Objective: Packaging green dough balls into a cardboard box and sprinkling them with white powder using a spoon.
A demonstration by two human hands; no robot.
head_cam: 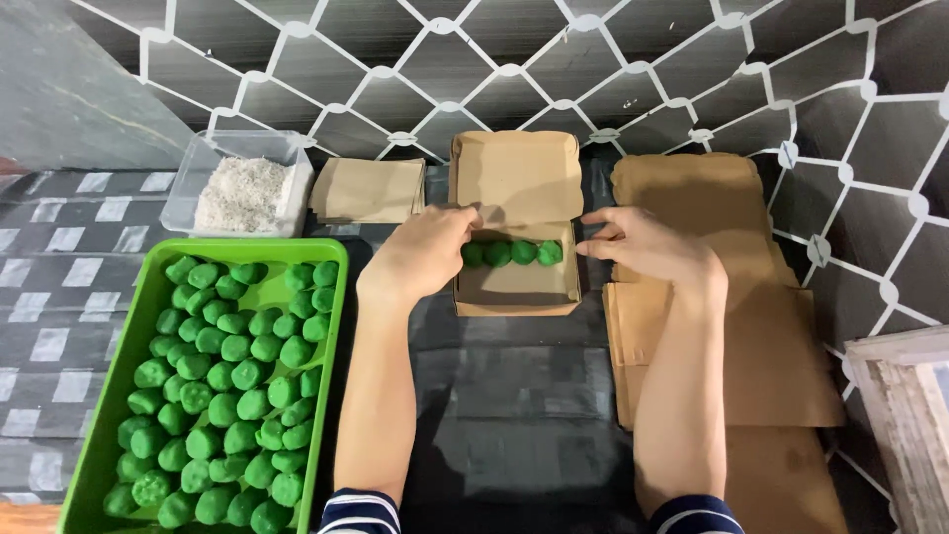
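An open brown cardboard box (518, 293) sits in the middle of the dark surface, its lid standing up behind. A row of several green balls (510, 253) lies along the box's far wall. My left hand (420, 255) reaches in from the left, fingers curled at the left end of the row; whether it grips a ball is hidden. My right hand (647, 245) rests at the box's right edge, fingers spread toward the wall, nothing in it.
A green tray (331, 259) at the left is full of green balls (232, 381). Behind it stand a clear tub of white shreds (242, 193) and flat brown paper pieces (371, 188). Flattened cardboard boxes (732, 336) are stacked at the right. A wooden frame corner (905, 415) shows far right.
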